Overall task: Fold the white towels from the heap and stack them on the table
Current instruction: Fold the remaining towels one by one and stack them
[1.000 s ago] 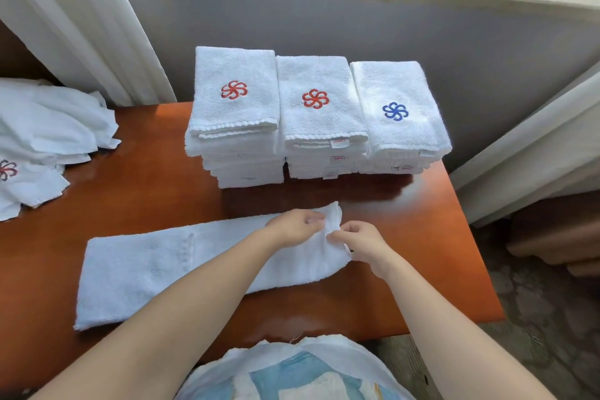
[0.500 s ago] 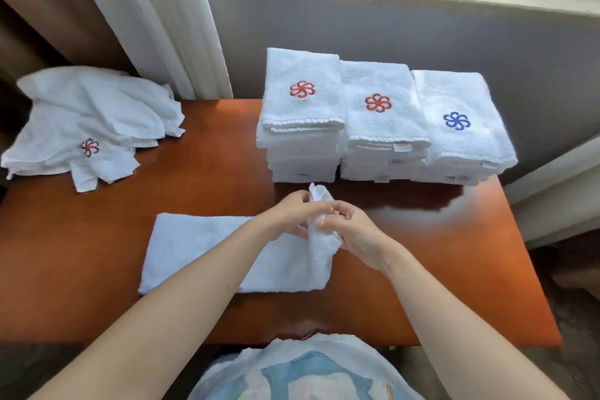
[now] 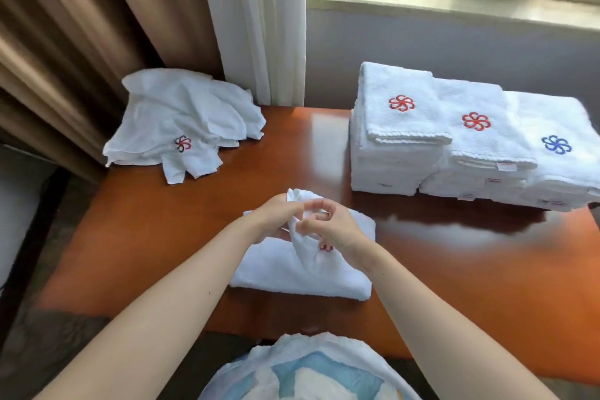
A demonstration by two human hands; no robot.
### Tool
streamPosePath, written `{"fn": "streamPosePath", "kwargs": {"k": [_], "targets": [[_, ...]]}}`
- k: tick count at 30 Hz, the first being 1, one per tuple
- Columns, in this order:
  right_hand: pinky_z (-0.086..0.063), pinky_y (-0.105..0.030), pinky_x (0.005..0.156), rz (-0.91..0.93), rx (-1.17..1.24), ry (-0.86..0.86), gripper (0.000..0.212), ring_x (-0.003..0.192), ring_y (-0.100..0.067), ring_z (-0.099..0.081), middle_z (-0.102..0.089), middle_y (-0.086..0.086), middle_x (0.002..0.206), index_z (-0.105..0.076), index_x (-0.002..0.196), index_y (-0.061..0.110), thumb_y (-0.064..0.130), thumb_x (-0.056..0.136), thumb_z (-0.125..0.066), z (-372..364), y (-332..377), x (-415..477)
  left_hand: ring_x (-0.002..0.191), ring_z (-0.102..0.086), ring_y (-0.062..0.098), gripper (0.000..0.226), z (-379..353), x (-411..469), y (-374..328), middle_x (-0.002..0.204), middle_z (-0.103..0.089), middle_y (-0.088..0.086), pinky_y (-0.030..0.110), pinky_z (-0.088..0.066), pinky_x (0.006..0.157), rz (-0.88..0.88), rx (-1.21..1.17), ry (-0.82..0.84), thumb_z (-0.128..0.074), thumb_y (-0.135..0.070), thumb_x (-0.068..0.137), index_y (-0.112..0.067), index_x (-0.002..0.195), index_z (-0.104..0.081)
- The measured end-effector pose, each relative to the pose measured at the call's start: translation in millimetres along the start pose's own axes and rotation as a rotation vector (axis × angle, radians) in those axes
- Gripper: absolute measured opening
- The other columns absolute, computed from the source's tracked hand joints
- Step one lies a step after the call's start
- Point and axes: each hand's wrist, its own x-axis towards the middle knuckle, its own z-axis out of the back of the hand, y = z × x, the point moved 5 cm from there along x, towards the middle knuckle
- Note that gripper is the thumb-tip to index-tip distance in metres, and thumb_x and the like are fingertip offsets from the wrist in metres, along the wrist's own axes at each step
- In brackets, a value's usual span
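**Fold under way.** At left, the heap (image 3: pixel 181 127) of unfolded towels lay on the far corner of the table (image 3: pixel 292 156), well apart from the work. At centre, the towel (image 3: pixel 292 273) rested partly folded near the table's front edge, with one end raised and bunched.

The left hand (image 3: pixel 274 219) pinched that raised end from the left, its fingers curled round the cloth. The right hand (image 3: pixel 337 230) pinched it from the right between thumb and fingertips, the other fingers arched above. Both forearms converged from below.

Probable faults:
- The bunched end could land twisted, leaving uneven edges or burying the red emblem (image 3: pixel 325 247).
- A loosened pinch could drop the end early.

At right, three stacks (image 3: pixel 477 140) stood touching; an off-centre addition could tilt the tallest.
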Motion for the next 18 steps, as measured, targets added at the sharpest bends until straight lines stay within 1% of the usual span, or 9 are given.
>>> {"fn": "streamPosePath", "kwargs": {"k": [2, 3, 5, 6, 9, 12, 15, 17, 18], "targets": [[-0.035, -0.018, 0.043, 0.004, -0.013, 0.008, 0.043, 0.049, -0.007, -0.046, -0.053, 0.013, 0.054, -0.064, 0.104, 0.021, 0.02, 0.062, -0.073, -25, -2, 7, 0.095, -0.067, 0.023, 0.028, 20, -5, 14, 0.108, -0.062, 0.01, 0.029, -0.059, 0.068, 0.02, 0.012, -0.015, -0.05, -0.007, 0.079, -0.012, 0.104, -0.062], [-0.037, -0.016, 0.042, 0.002, -0.02, 0.008, 0.042, 0.049, -0.005, -0.048, -0.054, 0.014, 0.053, -0.063, 0.105, 0.021, 0.019, 0.064, -0.073, -36, -4, 9, 0.097, -0.066, 0.025, 0.031, 28, -7, 21, 0.11, -0.061, 0.012, 0.029, -0.059, 0.068, 0.031, 0.007, -0.021, -0.049, -0.006, 0.079, -0.013, 0.107, -0.062], [-0.04, -0.015, 0.044, 0.002, -0.033, 0.0, 0.04, 0.051, -0.001, -0.054, -0.059, 0.014, 0.057, -0.063, 0.107, 0.022, 0.014, 0.069, -0.072, -56, -8, 15, 0.096, -0.066, 0.025, 0.032, 43, -10, 36, 0.108, -0.06, 0.012, 0.029, -0.06, 0.067, 0.053, -0.017, -0.024, -0.047, -0.002, 0.079, -0.015, 0.104, -0.061], [-0.041, -0.014, 0.045, 0.003, -0.041, -0.008, 0.039, 0.053, -0.001, -0.057, -0.061, 0.012, 0.059, -0.063, 0.108, 0.021, 0.011, 0.072, -0.072, -64, -10, 18, 0.096, -0.067, 0.025, 0.033, 50, -10, 43, 0.108, -0.061, 0.011, 0.03, -0.061, 0.07, 0.066, -0.026, -0.019, -0.047, -0.001, 0.079, -0.015, 0.105, -0.061], [-0.044, -0.015, 0.048, -0.008, -0.074, -0.044, 0.038, 0.058, -0.002, -0.061, -0.065, 0.005, 0.069, -0.062, 0.11, 0.02, 0.008, 0.075, -0.071, -86, -21, 25, 0.099, -0.07, 0.026, 0.047, 66, -9, 65, 0.117, -0.062, 0.017, 0.037, -0.061, 0.082, 0.109, -0.02, 0.01, -0.049, 0.0, 0.079, -0.005, 0.125, -0.056], [-0.049, -0.02, 0.054, -0.02, -0.123, -0.085, 0.04, 0.064, -0.006, -0.063, -0.063, 0.001, 0.075, -0.061, 0.112, 0.022, 0.011, 0.074, -0.072, -102, -32, 30, 0.095, -0.073, 0.023, 0.055, 78, -7, 83, 0.115, -0.064, 0.018, 0.033, -0.061, 0.077, 0.139, -0.036, 0.017, -0.054, 0.0, 0.079, 0.0, 0.133, -0.045], [-0.053, -0.024, 0.059, 0.009, -0.113, -0.112, 0.041, 0.064, -0.01, -0.065, -0.064, 0.004, 0.068, -0.063, 0.115, 0.022, 0.015, 0.076, -0.072, -113, -37, 32, 0.096, -0.07, 0.022, 0.049, 88, -2, 96, 0.113, -0.063, 0.014, 0.037, -0.06, 0.084, 0.132, -0.026, 0.026, -0.054, -0.004, 0.082, -0.007, 0.13, -0.048], [-0.055, -0.027, 0.064, 0.051, -0.142, -0.195, 0.035, 0.068, -0.013, -0.066, -0.065, 0.001, 0.071, -0.065, 0.113, 0.025, 0.018, 0.079, -0.067, -113, -39, 30, 0.099, -0.066, 0.023, 0.041, 96, 2, 102, 0.11, -0.063, 0.011, 0.04, -0.056, 0.091, 0.103, 0.02, 0.008, -0.051, -0.008, 0.087, -0.014, 0.127, -0.051], [-0.054, -0.027, 0.066, 0.068, -0.198, -0.262, 0.03, 0.071, -0.013, -0.066, -0.065, 0.003, 0.074, -0.066, 0.109, 0.029, 0.018, 0.081, -0.064, -112, -40, 28, 0.106, -0.063, 0.025, 0.04, 100, 5, 104, 0.115, -0.063, 0.01, 0.042, -0.053, 0.094, 0.082, 0.038, -0.008, -0.051, -0.01, 0.089, -0.016, 0.128, -0.051]]}}
